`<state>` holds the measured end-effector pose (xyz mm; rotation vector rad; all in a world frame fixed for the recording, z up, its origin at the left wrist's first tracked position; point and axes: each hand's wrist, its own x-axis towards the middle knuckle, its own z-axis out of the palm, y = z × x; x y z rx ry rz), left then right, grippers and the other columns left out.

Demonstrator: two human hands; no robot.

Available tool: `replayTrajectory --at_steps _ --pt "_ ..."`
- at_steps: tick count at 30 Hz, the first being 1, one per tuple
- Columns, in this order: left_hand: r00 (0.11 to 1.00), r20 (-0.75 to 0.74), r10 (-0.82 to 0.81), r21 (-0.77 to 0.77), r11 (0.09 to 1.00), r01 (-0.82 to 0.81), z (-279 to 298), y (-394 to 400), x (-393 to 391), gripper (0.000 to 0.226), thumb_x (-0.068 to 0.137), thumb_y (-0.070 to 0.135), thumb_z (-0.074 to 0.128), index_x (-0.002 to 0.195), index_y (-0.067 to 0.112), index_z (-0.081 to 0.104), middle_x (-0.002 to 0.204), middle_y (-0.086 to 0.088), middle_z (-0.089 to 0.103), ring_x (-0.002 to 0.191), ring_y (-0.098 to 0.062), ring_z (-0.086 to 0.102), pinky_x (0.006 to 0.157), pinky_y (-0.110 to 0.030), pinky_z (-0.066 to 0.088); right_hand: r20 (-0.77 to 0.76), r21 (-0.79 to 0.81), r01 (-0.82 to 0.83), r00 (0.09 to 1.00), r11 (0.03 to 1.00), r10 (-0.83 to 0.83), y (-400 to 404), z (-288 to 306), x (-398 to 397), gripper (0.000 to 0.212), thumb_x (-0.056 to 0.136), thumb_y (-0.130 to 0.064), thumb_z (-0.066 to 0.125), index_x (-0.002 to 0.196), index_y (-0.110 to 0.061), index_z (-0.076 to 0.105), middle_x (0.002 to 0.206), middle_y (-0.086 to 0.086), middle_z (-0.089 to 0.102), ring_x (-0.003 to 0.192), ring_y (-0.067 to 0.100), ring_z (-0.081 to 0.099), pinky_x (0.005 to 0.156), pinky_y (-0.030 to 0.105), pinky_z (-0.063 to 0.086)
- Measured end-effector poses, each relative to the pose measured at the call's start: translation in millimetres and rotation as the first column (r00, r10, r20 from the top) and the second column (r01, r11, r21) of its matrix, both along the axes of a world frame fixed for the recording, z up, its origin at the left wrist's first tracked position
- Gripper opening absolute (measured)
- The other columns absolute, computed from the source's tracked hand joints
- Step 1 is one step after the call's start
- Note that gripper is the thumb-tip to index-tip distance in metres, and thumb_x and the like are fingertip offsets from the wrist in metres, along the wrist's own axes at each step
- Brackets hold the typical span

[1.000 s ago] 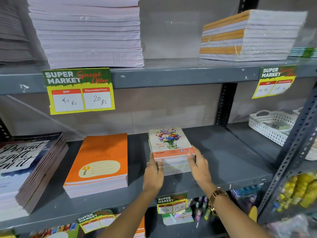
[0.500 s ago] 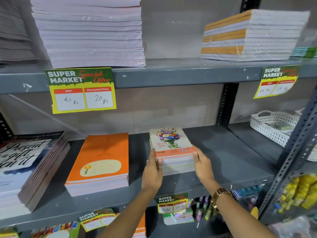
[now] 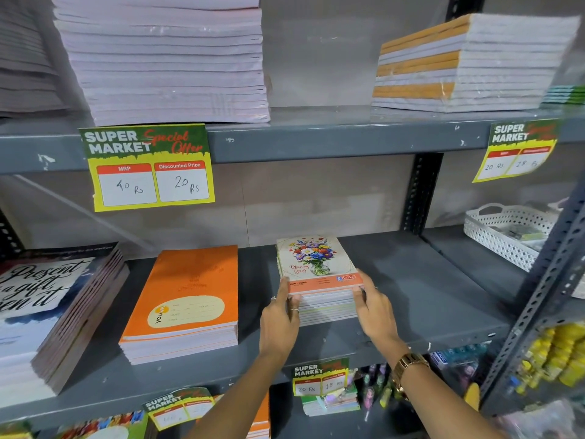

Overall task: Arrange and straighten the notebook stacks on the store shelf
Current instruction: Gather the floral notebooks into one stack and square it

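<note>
Middle shelf is carrying three notebook stacks: a dark stack reading "Present a gift" at left, an orange stack marked "YOUVA" in the centre, and a floral stack marked "GOLD" at right. Left hand and right hand are clamping the floral stack's near corners. Price tag is reading "SUPER MARKET Special Offer, MRP 40 Rs, Discounted Price 20 Rs".

both hands apparently squeezing floral notebook stack

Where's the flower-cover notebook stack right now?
On the middle shelf, centre of the head view, the flower-cover stack sits right of the orange stack, gripped between the left hand and right hand.
</note>
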<state>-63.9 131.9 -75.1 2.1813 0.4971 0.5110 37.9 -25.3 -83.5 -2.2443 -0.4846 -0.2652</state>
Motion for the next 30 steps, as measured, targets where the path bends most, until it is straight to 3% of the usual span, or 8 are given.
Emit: replayTrajectory --at_steps 9,15,26,30 --pt "1.000 0.004 -0.002 -0.012 1.000 0.002 1.5 -1.5 0.1 0.059 0.094 0.028 0.050 0.145 0.030 0.020 0.124 0.001 0.063 0.111 -0.018 0.060 0.088 -0.038 0.054 0.021 -0.023 0.040 0.999 0.999 -0.040 1.4 0.6 -0.1 0.036 0.098 -0.019 0.037 0.133 -0.013 0.041 0.096 0.015 0.068 0.076 0.024 0.058 0.063 0.026 0.042" --pt "1.000 0.002 0.004 0.012 1.000 -0.004 2.9 0.0 -1.1 0.058 0.094 0.026 0.049 0.145 0.029 0.021 0.123 -0.002 0.063 0.109 -0.018 0.061 0.090 -0.041 0.054 0.080 0.013 0.084 0.993 0.996 -0.085 1.0 -2.9 -3.1 0.034 0.097 -0.021 0.041 0.130 -0.014 0.049 0.090 0.015 0.069 0.080 0.031 0.063 0.062 0.028 0.039" --pt "0.999 -0.017 0.035 0.043 0.998 -0.035 4.9 -4.0 -2.8 0.056 0.095 0.026 0.046 0.145 0.028 0.020 0.123 -0.002 0.063 0.107 -0.017 0.061 0.089 -0.037 0.053 0.126 0.022 0.090 0.988 0.996 -0.092 -3.1 -3.2 -3.4 0.033 0.097 -0.022 0.044 0.128 -0.017 0.053 0.080 0.013 0.070 0.064 0.021 0.056 0.059 0.027 0.043" --pt "0.999 -0.028 0.037 0.045 0.998 -0.036 4.3 -4.9 -2.5 0.058 0.095 0.022 0.048 0.145 0.027 0.019 0.123 -0.004 0.062 0.107 -0.018 0.061 0.091 -0.038 0.053 0.120 0.019 0.086 0.989 0.996 -0.088 -3.6 -2.9 -3.0 0.033 0.097 -0.022 0.043 0.129 -0.017 0.052 0.081 0.014 0.071 0.067 0.028 0.061 0.060 0.029 0.044"
